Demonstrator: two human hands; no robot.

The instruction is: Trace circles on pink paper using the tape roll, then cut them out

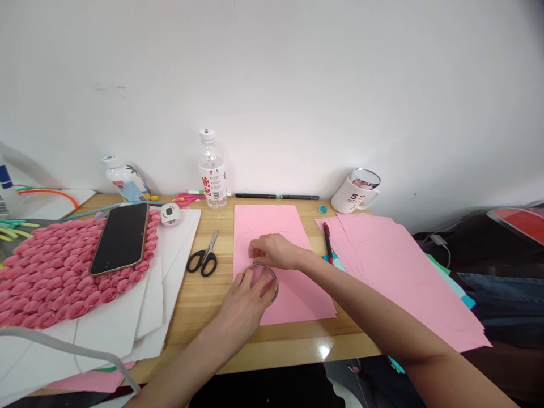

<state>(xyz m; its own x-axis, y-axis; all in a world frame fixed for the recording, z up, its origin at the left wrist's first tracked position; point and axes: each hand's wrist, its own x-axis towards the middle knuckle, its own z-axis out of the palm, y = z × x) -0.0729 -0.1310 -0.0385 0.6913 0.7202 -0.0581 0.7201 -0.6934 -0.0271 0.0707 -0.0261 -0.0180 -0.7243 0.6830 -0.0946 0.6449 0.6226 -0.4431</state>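
A sheet of pink paper [297,300] lies on the wooden table, with faint curved pencil-like lines near its top. My left hand [250,292] presses its bent fingers onto a round, see-through disc with a grey rim [275,290], which rests on the paper. Just beyond it, my right hand [274,251] is closed in a pinch at the disc's far edge; whatever its fingertips hold is hidden. Black-handled scissors [205,258] lie left of the paper. To the right is a red and black pen [327,242].
More pink sheets [395,266] lie at the right. At the left, a phone [121,238] rests on rows of pink paper rolls [63,266] over white boards [151,317]. A water bottle [213,175], a long black pen [276,196] and a white mug [355,192] stand or lie along the wall.
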